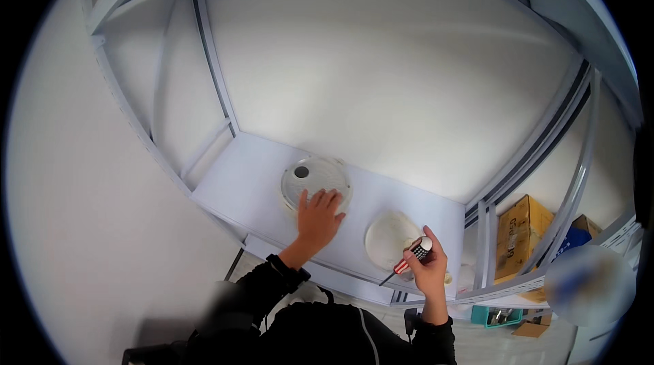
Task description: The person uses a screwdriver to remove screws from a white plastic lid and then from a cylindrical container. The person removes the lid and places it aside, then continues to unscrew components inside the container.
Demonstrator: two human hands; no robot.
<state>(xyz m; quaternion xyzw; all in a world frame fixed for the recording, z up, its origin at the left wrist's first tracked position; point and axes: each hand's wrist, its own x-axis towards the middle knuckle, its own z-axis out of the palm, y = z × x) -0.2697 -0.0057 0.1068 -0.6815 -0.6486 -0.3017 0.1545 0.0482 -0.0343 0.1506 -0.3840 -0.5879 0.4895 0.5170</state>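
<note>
My left hand lies with fingers stretched over a round whitish disc-shaped part, touching its near side. The disc has a dark round spot near its far left edge. In my right hand is a screwdriver with a red, white and black handle, its dark shaft pointing down and to the left. Below and left of that hand, a second round whitish piece rests on the white shelf, partly hidden by the hand and the screwdriver.
Metal uprights frame the shelf on both sides, with a pale wall behind it. To the right stand a yellow-brown carton and a teal bin holding small items. A blurred round shape hangs at the far right.
</note>
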